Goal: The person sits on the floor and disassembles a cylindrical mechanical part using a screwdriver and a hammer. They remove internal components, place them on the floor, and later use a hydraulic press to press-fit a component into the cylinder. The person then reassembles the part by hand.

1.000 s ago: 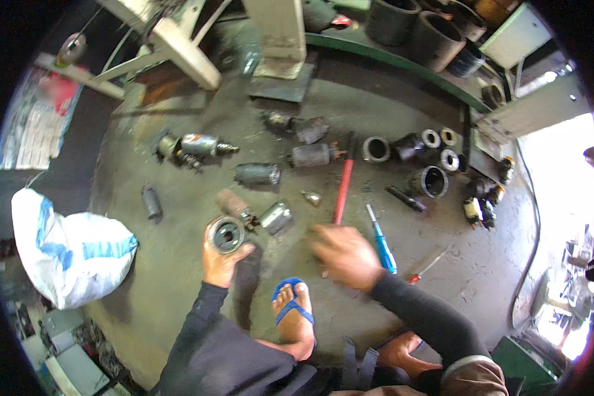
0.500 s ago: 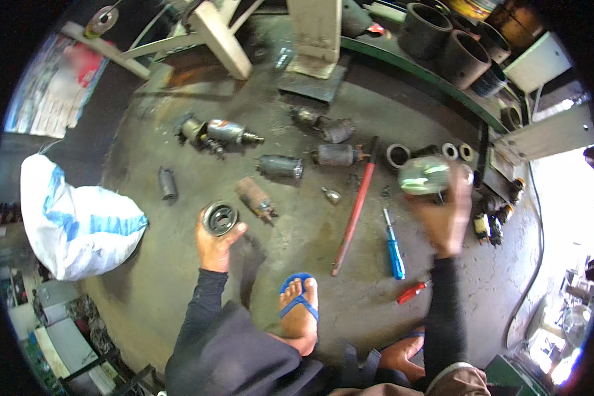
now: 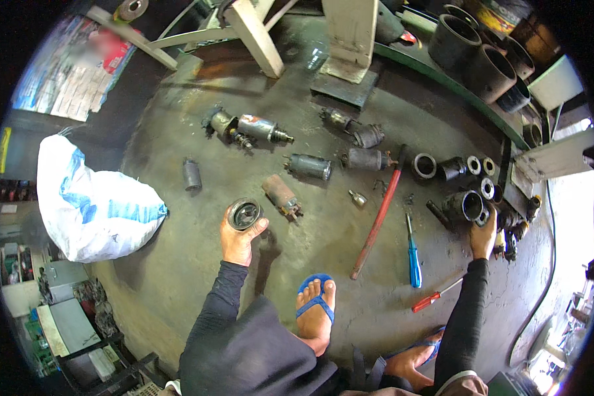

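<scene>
My left hand (image 3: 236, 243) is wrapped round a short round metal housing (image 3: 245, 214), its open end facing up and rings showing inside. At the right, my right hand (image 3: 484, 236) grips the right edge of a hollow metal cylinder (image 3: 462, 203) low among other parts; some of its fingers are hidden. Beside my left hand lies a rusty brown motor part (image 3: 282, 196) with terminals on one end. A blue-handled screwdriver (image 3: 412, 254) and a red-handled screwdriver (image 3: 435, 297) lie on the floor between my feet and my right hand.
A long red bar (image 3: 376, 221) lies across the middle right. Dark cylindrical motor parts (image 3: 308, 167) are scattered ahead, with metal rings (image 3: 473, 165) at the right. A white and blue sack (image 3: 99, 211) stands at the left. A shelf (image 3: 435, 79) holds large metal sleeves.
My right hand has moved right and down, bringing the cylinder from the air to the parts at the right. My left hand still holds the housing. The whole view has shifted slightly.
</scene>
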`<state>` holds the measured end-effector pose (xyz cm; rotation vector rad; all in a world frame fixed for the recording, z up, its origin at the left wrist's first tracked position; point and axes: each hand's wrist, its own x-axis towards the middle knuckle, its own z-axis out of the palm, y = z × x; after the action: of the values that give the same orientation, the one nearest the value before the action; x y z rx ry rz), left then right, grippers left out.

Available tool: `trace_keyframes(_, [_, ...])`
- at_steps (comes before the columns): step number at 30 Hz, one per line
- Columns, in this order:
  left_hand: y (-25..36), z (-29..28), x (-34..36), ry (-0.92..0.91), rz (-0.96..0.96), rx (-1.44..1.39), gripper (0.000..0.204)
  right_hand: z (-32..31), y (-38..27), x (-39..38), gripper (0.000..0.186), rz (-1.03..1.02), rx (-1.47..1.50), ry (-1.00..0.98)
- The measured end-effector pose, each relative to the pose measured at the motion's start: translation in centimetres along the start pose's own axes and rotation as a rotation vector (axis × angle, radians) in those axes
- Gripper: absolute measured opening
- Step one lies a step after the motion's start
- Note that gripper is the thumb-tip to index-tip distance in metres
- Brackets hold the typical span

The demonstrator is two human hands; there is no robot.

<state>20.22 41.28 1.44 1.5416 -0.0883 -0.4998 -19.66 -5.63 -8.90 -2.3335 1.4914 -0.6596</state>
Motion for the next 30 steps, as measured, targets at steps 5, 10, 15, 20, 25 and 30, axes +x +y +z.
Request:
trace_keyframes(5, [-0.9, -2.4, 0.3, 0.095, -0.007, -0.051, 0.058, -5.4, -9.4, 2.2, 0.054, 0.037, 0.187, 0.201])
trace_keyframes(10, [-1.2, -2.7, 1.3, 0.142, -0.029, -0.038, 0.058, -2.1, -24.7, 1.1, 0.044, -0.309, 0.200, 0.090])
trace_keyframes(15, [-1.7, -2.2, 1.4, 0.126, 0.003, 0.007, 0.057, 7.5, -32.3, -4.4, 0.054, -0.509, 0.349, -0.360])
trace_keyframes(20, [-2.1, -2.4, 1.5, 0.124, -0.042, -0.004, 0.061, 10.1, -35.5, -6.7, 0.057, -0.456, 0.354, -0.571])
trace_keyframes(25, [-1.9, -3.4, 1.9, 0.111, 0.007, 0.148, 0.067, 11.7, -35.3, -6.1, 0.066, -0.489, 0.284, -0.514])
trace_keyframes(30, [-3.0, -3.1, 1.3, 0.101, 0.060, 0.370, 0.079, 11.0, -35.9, -6.0, 0.070, -0.441, 0.316, -0.622])
